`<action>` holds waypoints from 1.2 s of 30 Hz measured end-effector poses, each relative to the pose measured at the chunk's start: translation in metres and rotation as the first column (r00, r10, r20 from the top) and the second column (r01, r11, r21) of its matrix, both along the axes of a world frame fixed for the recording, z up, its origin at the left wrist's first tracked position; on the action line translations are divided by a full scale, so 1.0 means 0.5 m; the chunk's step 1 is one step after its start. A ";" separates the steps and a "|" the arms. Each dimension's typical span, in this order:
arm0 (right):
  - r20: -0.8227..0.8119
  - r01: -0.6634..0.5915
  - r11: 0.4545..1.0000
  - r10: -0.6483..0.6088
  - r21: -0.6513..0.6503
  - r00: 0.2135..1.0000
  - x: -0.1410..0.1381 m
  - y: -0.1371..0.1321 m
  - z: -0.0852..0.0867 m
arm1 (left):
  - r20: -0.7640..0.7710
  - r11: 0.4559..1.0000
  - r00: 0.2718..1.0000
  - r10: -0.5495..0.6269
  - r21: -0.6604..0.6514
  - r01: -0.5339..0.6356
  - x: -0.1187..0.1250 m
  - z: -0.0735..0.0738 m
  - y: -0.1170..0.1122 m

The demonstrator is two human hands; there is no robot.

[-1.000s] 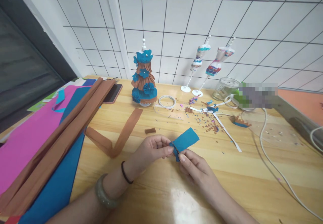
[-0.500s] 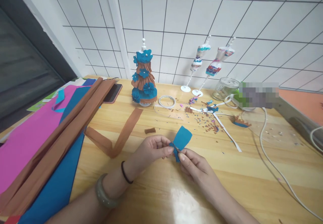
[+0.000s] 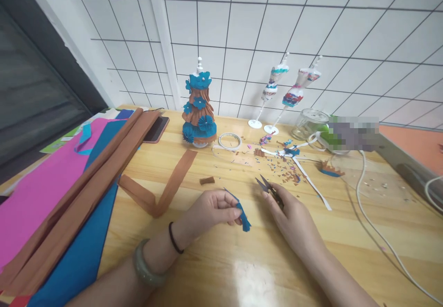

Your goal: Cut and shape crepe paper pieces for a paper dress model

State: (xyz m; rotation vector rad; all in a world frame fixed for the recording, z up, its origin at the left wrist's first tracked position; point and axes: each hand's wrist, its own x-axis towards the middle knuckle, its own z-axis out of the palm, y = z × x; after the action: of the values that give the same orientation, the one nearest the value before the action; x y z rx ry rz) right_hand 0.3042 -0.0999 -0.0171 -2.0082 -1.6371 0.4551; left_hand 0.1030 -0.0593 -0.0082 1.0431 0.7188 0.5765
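My left hand (image 3: 221, 209) pinches a small piece of blue crepe paper (image 3: 245, 219) between thumb and fingers; the paper is turned nearly edge-on, and part of it is hidden behind the fingers. To its right, my right hand (image 3: 294, 212) is closed around small dark scissors (image 3: 268, 188), low over the table. The blades are slightly apart, point to the upper left, and do not touch the paper. A small brown crepe scrap (image 3: 207, 180) lies just beyond my left hand. A folded brown crepe strip (image 3: 175, 178) rests to the left.
A mini dress form in brown and blue paper (image 3: 200, 109) stands at the back, beside a tape roll (image 3: 230, 141). Two bare-stemmed forms (image 3: 271, 83) and a glass jar (image 3: 309, 125) are farther right. Paper sheets (image 3: 51, 168) and a phone (image 3: 157, 130) lie left; a cable (image 3: 360, 196) runs right.
The scissors have come away from the blue paper, moving right with my right hand. My left hand still holds the paper, which has turned from broadside to nearly edge-on.
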 end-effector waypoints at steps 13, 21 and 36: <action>-0.333 -0.206 0.960 0.260 0.188 0.906 -0.041 -0.032 0.015 | -0.091 0.937 0.987 0.129 0.336 -0.092 0.007 0.000 -0.011; -0.654 -0.190 0.978 0.203 0.091 0.729 -0.086 -0.044 -0.004 | -0.086 0.920 0.987 0.132 0.381 -0.090 0.009 0.002 -0.016; -0.656 -0.031 0.990 0.112 0.135 0.746 -0.068 -0.030 -0.017 | -0.469 0.389 0.632 0.617 0.880 0.273 -0.075 0.000 0.071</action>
State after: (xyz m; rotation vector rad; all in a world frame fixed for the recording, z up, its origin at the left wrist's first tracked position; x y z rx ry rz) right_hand 0.2705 -0.1150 -0.0258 -1.4411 -1.2418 0.9555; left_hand 0.0653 -0.0237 -0.0080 2.4209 1.3663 0.7685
